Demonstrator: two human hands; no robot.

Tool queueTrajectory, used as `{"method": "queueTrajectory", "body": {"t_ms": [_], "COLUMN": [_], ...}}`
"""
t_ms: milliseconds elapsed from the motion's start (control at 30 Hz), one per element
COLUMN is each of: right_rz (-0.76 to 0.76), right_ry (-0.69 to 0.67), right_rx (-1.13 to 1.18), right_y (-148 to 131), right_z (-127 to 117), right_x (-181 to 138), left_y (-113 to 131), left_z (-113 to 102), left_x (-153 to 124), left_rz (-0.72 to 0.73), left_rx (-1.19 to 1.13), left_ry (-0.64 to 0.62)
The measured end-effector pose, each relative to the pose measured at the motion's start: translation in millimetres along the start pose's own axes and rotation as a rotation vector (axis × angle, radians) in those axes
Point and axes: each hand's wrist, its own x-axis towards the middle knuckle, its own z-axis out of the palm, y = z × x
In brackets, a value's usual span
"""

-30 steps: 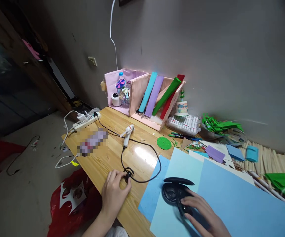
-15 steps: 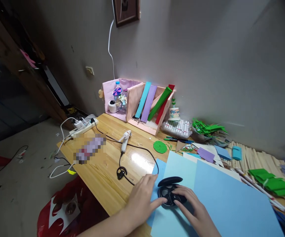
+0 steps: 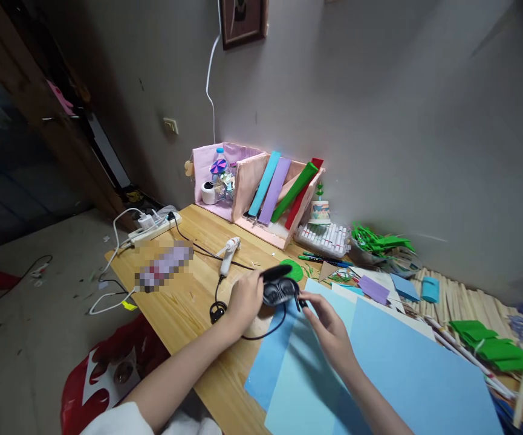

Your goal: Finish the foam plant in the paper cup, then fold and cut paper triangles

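Observation:
My left hand (image 3: 244,302) grips the left side of a black earbud case (image 3: 276,291), its lid raised. The case is lifted over the desk near the edge of the blue sheets, with its two dark hollows facing up. At its right side, my right hand (image 3: 329,329) pinches a black ear-hook earbud (image 3: 301,302) between thumb and fingertips. A second black ear-hook earbud (image 3: 217,312) lies on the wooden desk, left of my left hand. Part of the case is hidden behind my left fingers.
Large blue paper sheets (image 3: 401,362) cover the desk's right side. A white glue gun (image 3: 229,257) with a black cord stands behind my left hand. Farther back are a pink box shelf (image 3: 261,232), a marker tray (image 3: 324,238), green paper scraps (image 3: 379,241) and a power strip (image 3: 156,228).
Both hands have moved away from me and leftward, carrying the case off the blue sheets. My right hand has drawn back from the case's inside with an earbud in its fingers.

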Motion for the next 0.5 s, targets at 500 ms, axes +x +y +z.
{"method": "queueTrajectory", "body": {"t_ms": [500], "right_rz": [0.053], "right_ry": [0.171], "right_rx": [0.116], "right_y": [39.3], "right_z": [52.2], "right_x": [63.7], "left_y": [-22.4], "left_z": [36.9], "left_x": [58.6], "left_rz": [-0.283], "left_rx": [0.092], "left_ry": [0.129]}}
